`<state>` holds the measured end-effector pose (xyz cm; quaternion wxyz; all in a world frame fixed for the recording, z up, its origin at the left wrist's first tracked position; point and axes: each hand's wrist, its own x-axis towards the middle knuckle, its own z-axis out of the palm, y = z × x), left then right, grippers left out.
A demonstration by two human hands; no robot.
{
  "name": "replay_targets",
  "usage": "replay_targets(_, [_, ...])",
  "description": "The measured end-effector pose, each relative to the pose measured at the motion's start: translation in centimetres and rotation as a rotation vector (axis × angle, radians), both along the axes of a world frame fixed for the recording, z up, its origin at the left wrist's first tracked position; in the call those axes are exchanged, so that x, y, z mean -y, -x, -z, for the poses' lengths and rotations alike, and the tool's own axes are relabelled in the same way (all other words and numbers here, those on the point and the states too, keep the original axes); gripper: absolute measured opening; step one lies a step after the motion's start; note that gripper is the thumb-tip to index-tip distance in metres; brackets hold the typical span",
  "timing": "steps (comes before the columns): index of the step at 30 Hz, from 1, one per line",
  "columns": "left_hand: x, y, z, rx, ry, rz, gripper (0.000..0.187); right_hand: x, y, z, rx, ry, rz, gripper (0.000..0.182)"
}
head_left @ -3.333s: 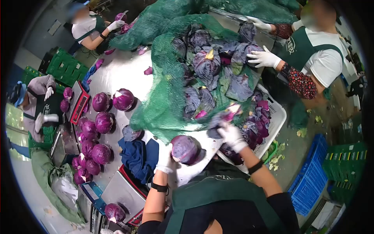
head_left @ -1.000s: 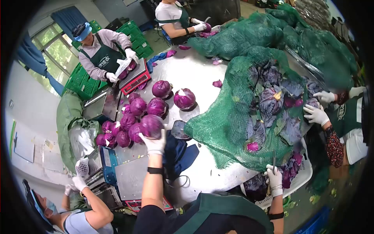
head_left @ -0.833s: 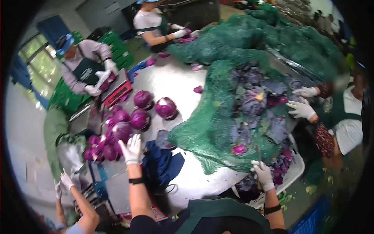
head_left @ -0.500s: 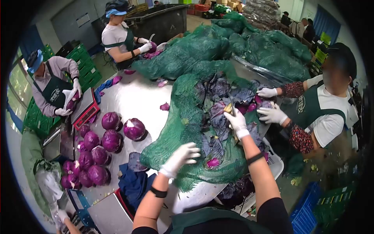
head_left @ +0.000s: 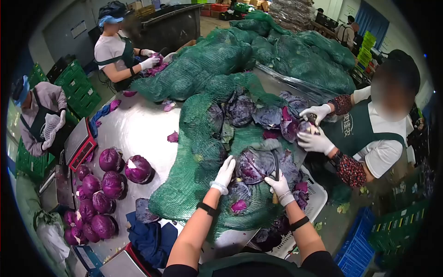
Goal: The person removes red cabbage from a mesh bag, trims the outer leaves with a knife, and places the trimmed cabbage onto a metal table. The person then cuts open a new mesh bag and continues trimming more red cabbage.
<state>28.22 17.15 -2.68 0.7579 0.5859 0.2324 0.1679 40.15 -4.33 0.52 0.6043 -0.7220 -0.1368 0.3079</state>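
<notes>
A leafy red cabbage [head_left: 253, 166] lies on the open green net sack [head_left: 194, 152] at the near edge of the steel table [head_left: 138, 129]. My left hand [head_left: 224, 173], in a white glove, is pressed against the cabbage's left side and holds it. My right hand [head_left: 280, 186], also gloved, grips a knife [head_left: 276, 167] whose blade stands up against the cabbage's right side. More untrimmed cabbages [head_left: 240, 111] lie in the net just beyond.
Several trimmed cabbages [head_left: 113, 184] lie at the left by a scale [head_left: 78, 143]. A co-worker's gloved hands [head_left: 314, 134] hold a cabbage at the right. A white basket [head_left: 316, 207] of leaves sits below my right hand, a blue cloth [head_left: 150, 235] near left, full net sacks [head_left: 277, 51] behind.
My left hand set a trimmed cabbage on the pile at the left, then swung back to the net. My right hand reached in with the knife; both hands now close on a new cabbage.
</notes>
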Motion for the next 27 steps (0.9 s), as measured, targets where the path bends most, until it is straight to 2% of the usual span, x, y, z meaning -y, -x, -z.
replay_targets(1, [0.4, -1.3, -1.0, 0.056, 0.084, 0.007, 0.057, 0.1, -0.1, -0.3, -0.003, 0.001, 0.01, 0.052])
replay_targets(2, [1.5, -1.5, -4.6, 0.025, 0.025, 0.018, 0.059, -0.4, 0.1, -1.4, -0.107, -0.088, 0.043, 0.044])
replay_targets(3, [1.5, -2.3, -4.2, -0.048, -0.102, 0.088, 0.062, -0.8, 0.4, -2.3, -0.206, -0.184, 0.078, 0.037])
replay_targets(6, [3.3, -2.2, -6.3, 0.057, -0.335, 0.013, 0.061, -0.9, 1.7, -4.4, -0.188, -0.185, 0.185, 0.048])
replay_targets(7, [3.7, -1.2, -6.9, 0.091, -0.53, -0.001, 0.06, 0.1, 2.5, -5.2, -0.202, -0.224, 0.189, 0.049])
replay_targets(9, [5.5, 2.9, -12.2, 0.095, -0.762, 0.011, 0.059, 2.6, 3.8, -6.0, -0.183, -0.361, 0.047, 0.052])
replay_targets(10, [6.6, 5.0, -13.5, 0.152, -0.783, -0.013, 0.059, 3.8, 4.4, -6.1, -0.238, -0.404, -0.004, 0.055])
replay_targets(12, [9.6, 9.8, -19.2, 0.053, -0.518, -0.006, 0.07, 5.6, 5.9, -7.1, -0.282, -0.437, -0.129, 0.056])
replay_targets(13, [10.0, 11.9, -18.5, 0.006, -0.571, -0.042, 0.082, 6.2, 6.5, -7.8, -0.281, -0.459, -0.203, 0.055])
replay_targets(14, [10.2, 13.6, -18.9, -0.106, -0.881, 0.003, 0.087, 6.9, 7.0, -6.7, -0.26, -0.341, -0.264, 0.052])
replay_targets(15, [10.7, 15.2, -19.1, -0.23, -1.185, 0.053, 0.092, 7.0, 7.8, -6.8, -0.431, -0.425, -0.39, 0.05])
replay_targets(16, [11.4, 16.5, -17.7, -0.232, -1.166, 0.072, 0.097, 6.1, 9.4, -3.2, -0.368, -0.474, -0.386, 0.049])
replay_targets(17, [11.9, 17.6, -15.9, -0.226, -1.06, 0.113, 0.094, 4.7, 11.2, 0.2, -0.304, -0.523, -0.381, 0.049])
replay_targets(19, [12.1, 20.6, -8.1, -0.358, -1.112, 0.212, 0.088, 4.5, 14.4, -3.4, 0.591, -0.063, -0.627, 0.047])
replay_targets(20, [14.1, 19.2, -14.5, 0.056, -0.568, 0.074, 0.086, 5.0, 16.1, -5.5, 0.602, -0.114, -0.558, 0.043])
replay_targets(21, [12.8, 20.2, -11.2, -0.157, -0.886, 0.281, 0.087, 4.5, 16.8, -6.2, 0.622, -0.102, -0.539, 0.04])
replay_targets(23, [14.2, 22.7, -8.5, -0.415, -1.042, 0.046, 0.09, 3.7, 17.5, -4.6, 0.427, -0.141, -0.303, 0.03])
replay_targets(24, [15.1, 22.2, -10.1, -0.464, -1.006, 0.003, 0.093, 3.2, 16.6, -2.1, -0.259, -0.126, -0.187, 0.02])
replay_targets(25, [15.3, 21.9, -9.5, -0.412, -1.057, -0.036, 0.097, 2.8, 15.7, -0.9, -0.452, -0.381, -0.091, 0.008])
replay_targets(27, [15.6, 21.0, -10.3, -0.535, -1.06, 0.047, 0.1, 3.5, 14.5, 0.6, -0.687, -0.335, 0.01, 0.01])
